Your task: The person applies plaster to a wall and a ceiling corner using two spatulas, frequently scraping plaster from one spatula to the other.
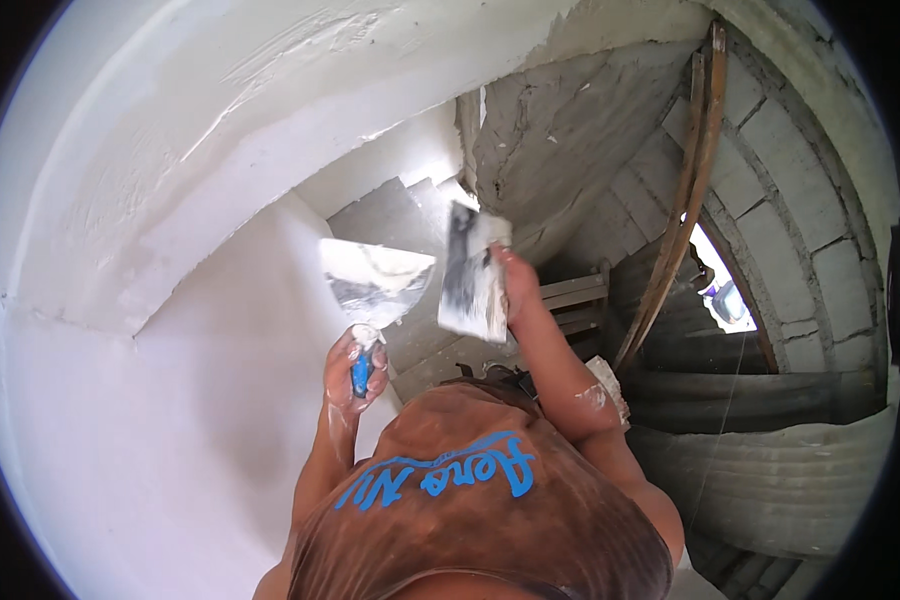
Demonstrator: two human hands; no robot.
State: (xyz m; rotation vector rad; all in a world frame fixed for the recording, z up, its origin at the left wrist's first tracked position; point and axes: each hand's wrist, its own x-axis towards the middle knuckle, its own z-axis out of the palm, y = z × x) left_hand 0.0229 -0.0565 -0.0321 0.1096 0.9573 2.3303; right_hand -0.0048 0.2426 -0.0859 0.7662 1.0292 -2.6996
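My left hand [336, 374] is wrapped round the blue handle of a wide putty knife [378, 284], and white paste coats its flared blade and my fingers. Close by on the right, a flat rectangular plastering trowel [474, 278] is gripped in my right hand [516, 284]. Its face carries smears of white and dark grey, and its edges are slightly blurred. The trowel and the blade are apart, with a narrow gap between them. My right fingers are partly hidden by the trowel. White splashes mark my right forearm.
A smooth white wall [170, 420] fills the left, under a white overhead band [300, 70] with rough streaks. Grey steps [390, 210] lie beyond my hands. On the right stand long wooden boards [692, 170], a bare block wall [770, 170] with an opening, and corrugated sheets [770, 480].
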